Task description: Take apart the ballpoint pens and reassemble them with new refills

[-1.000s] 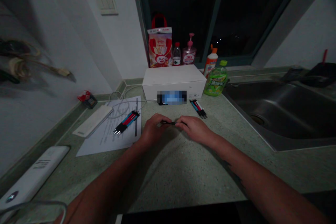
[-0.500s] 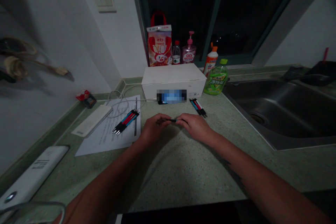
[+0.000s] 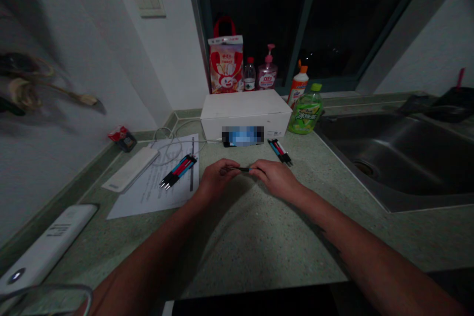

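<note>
Over the middle of the counter, a thin dark pen (image 3: 243, 169) with a hint of blue runs level between both hands. My left hand (image 3: 220, 176) pinches one end of it, and my right hand (image 3: 273, 176) is closed round the other end; fingers cover most of its length. To the left, several blue, red and black pens (image 3: 178, 172) lie bunched on a printed sheet of paper (image 3: 148, 202). Beyond my right hand lies a smaller group of pens (image 3: 280, 152), with blue, red and white barrels.
Behind the hands, a phone (image 3: 242, 137) with a blurred screen leans against a white box (image 3: 246, 106). A green bottle (image 3: 306, 111) stands beside the box, left of the steel sink (image 3: 400, 158). A white power bank (image 3: 131, 170) and a white power strip (image 3: 48, 247) lie at left.
Both hands keep their hold on the pen, with only a very slight shift of the fingers. The whole view has moved a touch; nothing else differs.
</note>
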The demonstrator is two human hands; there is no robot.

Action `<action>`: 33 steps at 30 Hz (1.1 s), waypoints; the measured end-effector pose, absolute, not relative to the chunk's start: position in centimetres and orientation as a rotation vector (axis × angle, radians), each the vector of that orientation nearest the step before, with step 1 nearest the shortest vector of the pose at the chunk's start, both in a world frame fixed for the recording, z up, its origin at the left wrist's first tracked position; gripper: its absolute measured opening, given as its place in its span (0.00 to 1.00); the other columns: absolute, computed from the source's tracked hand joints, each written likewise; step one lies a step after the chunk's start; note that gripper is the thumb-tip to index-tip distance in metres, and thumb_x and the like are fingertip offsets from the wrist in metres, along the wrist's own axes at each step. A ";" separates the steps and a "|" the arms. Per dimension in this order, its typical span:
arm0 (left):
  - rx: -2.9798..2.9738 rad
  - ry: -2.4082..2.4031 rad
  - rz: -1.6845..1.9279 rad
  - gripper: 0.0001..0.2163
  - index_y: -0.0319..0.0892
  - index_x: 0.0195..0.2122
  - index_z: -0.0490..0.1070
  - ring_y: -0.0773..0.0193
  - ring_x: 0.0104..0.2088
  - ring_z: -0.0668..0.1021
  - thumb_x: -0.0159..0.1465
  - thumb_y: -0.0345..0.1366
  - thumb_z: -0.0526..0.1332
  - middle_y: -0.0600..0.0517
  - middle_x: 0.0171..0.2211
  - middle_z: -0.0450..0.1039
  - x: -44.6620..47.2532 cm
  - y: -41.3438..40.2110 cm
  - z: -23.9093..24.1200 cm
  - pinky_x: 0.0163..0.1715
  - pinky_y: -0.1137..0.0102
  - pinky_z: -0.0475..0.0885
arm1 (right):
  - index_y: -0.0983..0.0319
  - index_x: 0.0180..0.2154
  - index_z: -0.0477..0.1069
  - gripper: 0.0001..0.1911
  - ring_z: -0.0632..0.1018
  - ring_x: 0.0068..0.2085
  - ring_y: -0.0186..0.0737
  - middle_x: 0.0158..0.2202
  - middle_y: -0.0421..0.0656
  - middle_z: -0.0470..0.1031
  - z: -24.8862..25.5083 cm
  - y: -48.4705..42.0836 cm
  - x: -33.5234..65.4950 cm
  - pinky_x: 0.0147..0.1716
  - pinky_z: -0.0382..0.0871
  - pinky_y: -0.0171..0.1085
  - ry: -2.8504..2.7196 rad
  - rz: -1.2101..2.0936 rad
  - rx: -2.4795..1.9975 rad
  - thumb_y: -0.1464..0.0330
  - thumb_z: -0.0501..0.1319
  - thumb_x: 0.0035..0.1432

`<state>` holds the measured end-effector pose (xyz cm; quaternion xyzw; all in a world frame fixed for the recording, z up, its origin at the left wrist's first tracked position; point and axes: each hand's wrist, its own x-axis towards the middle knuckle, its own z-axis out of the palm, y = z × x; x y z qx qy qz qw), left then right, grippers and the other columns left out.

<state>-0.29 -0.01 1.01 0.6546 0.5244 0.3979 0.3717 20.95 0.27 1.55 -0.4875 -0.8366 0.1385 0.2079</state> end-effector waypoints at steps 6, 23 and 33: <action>1.737 1.340 1.003 0.07 0.43 0.35 0.78 0.60 0.36 0.81 0.58 0.38 0.64 0.51 0.34 0.81 -0.4 0.0 1.2 0.40 0.65 0.75 | 0.59 0.40 0.76 0.05 0.78 0.39 0.41 0.38 0.41 0.78 1.7 0.3 21.1 0.36 0.65 0.36 -2.334 0.413 -1.362 0.70 0.61 0.70; 1.795 1.415 0.873 0.07 0.42 0.33 0.79 0.60 0.35 0.80 0.60 0.39 0.63 0.51 0.32 0.81 -0.6 0.1 1.1 0.38 0.67 0.72 | 0.59 0.41 0.77 0.03 0.78 0.40 0.40 0.38 0.40 0.78 1.3 0.4 21.5 0.37 0.64 0.35 -2.333 0.385 -1.270 0.69 0.63 0.68; 1.849 1.465 0.843 0.10 0.42 0.32 0.79 0.59 0.35 0.78 0.64 0.39 0.60 0.50 0.32 0.80 -0.7 0.2 0.8 0.38 0.65 0.69 | 0.58 0.43 0.76 0.04 0.79 0.41 0.42 0.40 0.41 0.79 1.6 0.4 21.6 0.37 0.66 0.36 -2.273 0.463 -1.294 0.68 0.65 0.66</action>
